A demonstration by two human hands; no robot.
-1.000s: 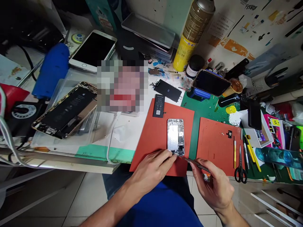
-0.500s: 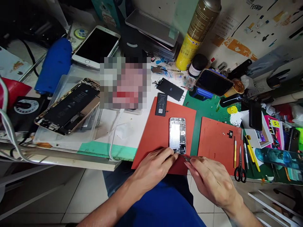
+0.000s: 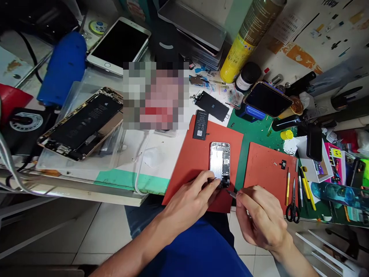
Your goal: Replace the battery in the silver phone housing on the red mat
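An opened phone (image 3: pixel 218 161), its screen off and its metal inside bare, lies on the red-brown mat (image 3: pixel 184 169). My left hand (image 3: pixel 198 192) grips its lower left corner, the index and middle fingers over the frame and the thumb mostly hidden. My right hand (image 3: pixel 259 215) is closed around slim metal tweezers (image 3: pixel 231 194) with a ridged grip. Their tip points at the phone's bottom edge, a small gap away. Above the phone, a black battery (image 3: pixel 200 125) rests on the mat, beside a black screen panel (image 3: pixel 212 106).
A second mat (image 3: pixel 268 165) on the right carries a small black part (image 3: pixel 283 164), with scissors (image 3: pixel 293 209) at its edge. Another opened phone (image 3: pixel 83 123) and a white phone (image 3: pixel 119 46) lie left. A spray can (image 3: pixel 245 42) stands behind. One patch is pixelated.
My right hand has drawn the tweezers slightly right, away from the phone's bottom edge. My left fingers have shifted up onto the phone's lower corner. The whole view has tilted a little.
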